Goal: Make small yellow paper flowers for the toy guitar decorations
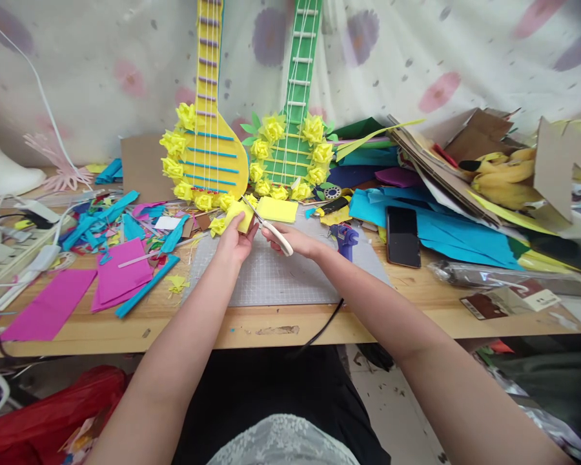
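Observation:
Between the fingers of my left hand point(238, 240) is a small piece of yellow paper point(242, 217). My right hand point(290, 239) grips white-handled scissors point(279, 238), whose blades reach up to the right edge of that paper. Whether the blades are cutting into it I cannot tell. Just behind the scissors, a stack of yellow paper point(277, 210) lies on the grey cutting mat point(252, 284). Beyond my hands stand a yellow paper guitar point(213, 155) and a green paper guitar point(290, 155), both edged with yellow paper flowers.
A purple glue gun point(345, 239) rests on the mat's right side, near a black phone point(403, 236). Pink paper sheets point(124, 270) and blue scraps point(94, 223) spread over the left. Blue paper point(440, 226) and cardboard point(430, 165) pile up at the right. White cables point(39, 265) run along the left edge.

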`<state>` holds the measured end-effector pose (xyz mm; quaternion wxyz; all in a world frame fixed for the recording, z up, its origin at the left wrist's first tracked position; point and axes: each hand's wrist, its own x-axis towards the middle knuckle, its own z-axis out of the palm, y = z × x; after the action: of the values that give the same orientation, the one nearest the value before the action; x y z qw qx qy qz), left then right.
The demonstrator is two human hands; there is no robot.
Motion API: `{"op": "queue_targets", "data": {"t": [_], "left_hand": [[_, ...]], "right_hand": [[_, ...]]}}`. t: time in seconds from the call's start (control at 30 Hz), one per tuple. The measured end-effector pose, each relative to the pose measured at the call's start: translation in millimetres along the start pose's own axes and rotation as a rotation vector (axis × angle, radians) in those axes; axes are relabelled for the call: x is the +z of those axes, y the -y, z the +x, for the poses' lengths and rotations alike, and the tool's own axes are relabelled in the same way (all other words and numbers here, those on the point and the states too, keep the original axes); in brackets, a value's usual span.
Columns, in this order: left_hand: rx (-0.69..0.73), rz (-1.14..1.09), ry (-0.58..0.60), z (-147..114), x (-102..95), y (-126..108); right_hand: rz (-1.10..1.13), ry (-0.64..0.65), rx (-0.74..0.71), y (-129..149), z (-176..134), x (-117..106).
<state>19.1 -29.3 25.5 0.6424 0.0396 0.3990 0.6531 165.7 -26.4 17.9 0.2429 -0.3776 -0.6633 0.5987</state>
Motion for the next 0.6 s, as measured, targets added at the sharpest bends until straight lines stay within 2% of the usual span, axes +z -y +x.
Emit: {"op": "queue_targets", "data": {"t": [0.6], "left_hand": [[-0.038, 0.150, 0.028, -3, -8.9, -10]], "right_hand": [[-0.122, 0.050, 0.003, -8, -6, -12]]}}
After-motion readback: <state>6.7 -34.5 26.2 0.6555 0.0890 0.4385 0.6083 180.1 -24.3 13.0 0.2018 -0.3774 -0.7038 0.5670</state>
